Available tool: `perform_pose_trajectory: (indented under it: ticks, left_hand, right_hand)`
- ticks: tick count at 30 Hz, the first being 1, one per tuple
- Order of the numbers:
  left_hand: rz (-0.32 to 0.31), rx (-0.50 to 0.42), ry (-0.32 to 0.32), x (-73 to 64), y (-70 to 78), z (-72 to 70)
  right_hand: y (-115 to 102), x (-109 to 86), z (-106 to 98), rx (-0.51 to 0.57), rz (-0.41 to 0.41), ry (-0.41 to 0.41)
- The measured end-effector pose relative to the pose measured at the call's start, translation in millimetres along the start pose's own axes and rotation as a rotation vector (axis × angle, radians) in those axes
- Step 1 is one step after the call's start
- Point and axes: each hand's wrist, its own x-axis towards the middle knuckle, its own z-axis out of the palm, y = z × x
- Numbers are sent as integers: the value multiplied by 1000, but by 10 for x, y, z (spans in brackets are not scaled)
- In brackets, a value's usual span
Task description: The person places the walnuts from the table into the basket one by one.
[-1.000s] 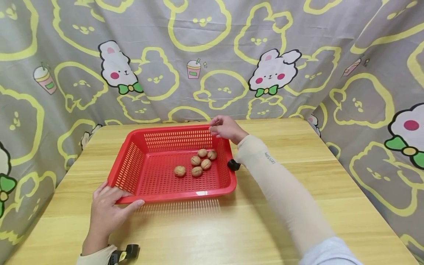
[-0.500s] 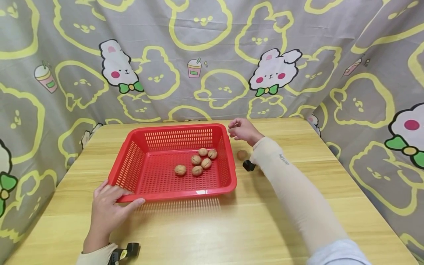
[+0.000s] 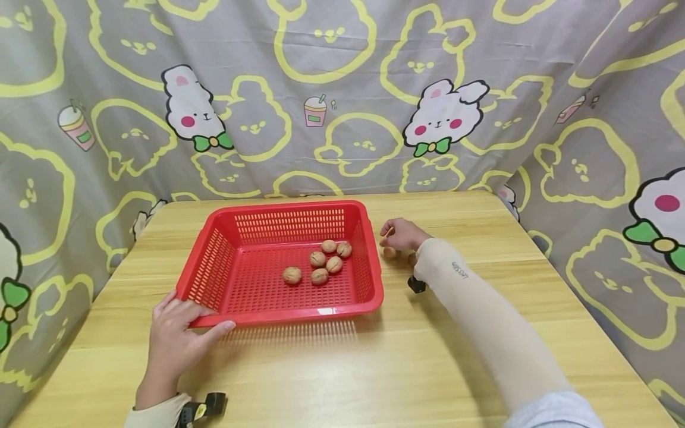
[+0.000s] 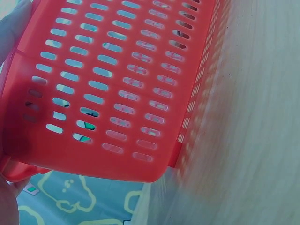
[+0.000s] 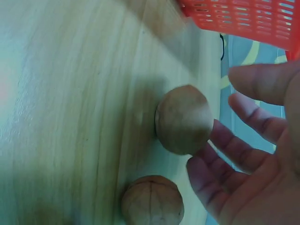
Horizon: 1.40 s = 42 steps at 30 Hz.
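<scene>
Small dark lettering [image 3: 459, 270] runs across the beige long sleeve [image 3: 484, 318] on the right arm — turned about and too tiny for me to read with certainty. The right hand [image 3: 404, 233] is spread, thumb apart and fingers loosely curved, just beside a round light-brown walnut [image 5: 184, 119] on the pale wood-grain table [image 3: 299, 380]. The right wrist view shows that spread and a second brown walnut [image 5: 153, 201] clearly, where the head view leaves both partly hidden; whether a fingertip touches the first, I can't tell. The left hand [image 3: 173, 333] grips the near left corner of a red slotted plastic basket [image 3: 289, 317], and only the left wrist view shows its slotted outer wall up close. Six tan walnuts [image 3: 319, 276] lie inside the basket, mostly toward its right. Half a second ago the right hand was farther back, by the basket's far right corner — now it is down by the loose walnuts, while the six inside haven't moved.
</scene>
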Motion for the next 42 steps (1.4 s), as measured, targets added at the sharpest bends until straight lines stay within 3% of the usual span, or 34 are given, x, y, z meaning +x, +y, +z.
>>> perform_pose_trajectory:
  ticks: [9,12,16,22,25,28,31,34,42]
  left_hand:
    - [1,-5,1,-4,-2,0]
    - [0,-7,1,-6,1,-1]
    - [-5,-8,0,-5,0,-2]
    - [3,1,0,-11,-5,7]
    - [6,2,-1,-14,-7,9]
    - [5,0,-1,-14,-12,8]
    - [2,2,-1,-10,-17,0]
    - [1,4,-2,-3,-13,-9]
    - [4,-1,5,10,19,-13]
  right_hand:
    - [82,-39,25,-26,28,-127]
    - [97,-59,8,75,37,-169]
    - [89,-90,-57,307,102,-256]
    - [97,-166,-226,381,213,-399]
    - [125,-189,-288,361,191,-491]
    - [143,-183,-293,340,132,-523]
    - [142,-150,-246,277,19,-478]
    - [113,-108,-174,201,-85,-368]
    - [-9,-20,-68,127,-220,-54]
